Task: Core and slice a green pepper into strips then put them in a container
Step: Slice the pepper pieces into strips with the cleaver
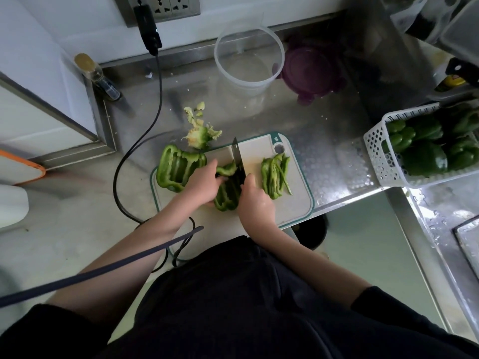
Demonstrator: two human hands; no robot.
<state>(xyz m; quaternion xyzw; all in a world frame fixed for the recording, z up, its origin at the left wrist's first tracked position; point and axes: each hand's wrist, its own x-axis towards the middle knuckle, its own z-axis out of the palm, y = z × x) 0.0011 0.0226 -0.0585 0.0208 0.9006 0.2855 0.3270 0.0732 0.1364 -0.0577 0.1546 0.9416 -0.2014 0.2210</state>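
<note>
A green pepper piece (227, 193) lies on the white cutting board (298, 203). My left hand (203, 182) holds it down with curled fingers. My right hand (255, 200) grips a black knife (237, 158) whose blade stands on the piece's right edge. Several cut strips (274, 176) lie to the right on the board. A larger opened pepper half (177, 168) rests at the board's left edge. The core and scraps (201, 130) lie on the counter behind the board. A clear round container (248, 57) stands at the back.
A purple lid (311, 71) lies beside the container. A white basket (378, 156) of whole green peppers sits at the right. A black cable (134, 151) runs from the wall socket past the board. A bottle (97, 75) stands at the back left. The sink (440, 216) lies right.
</note>
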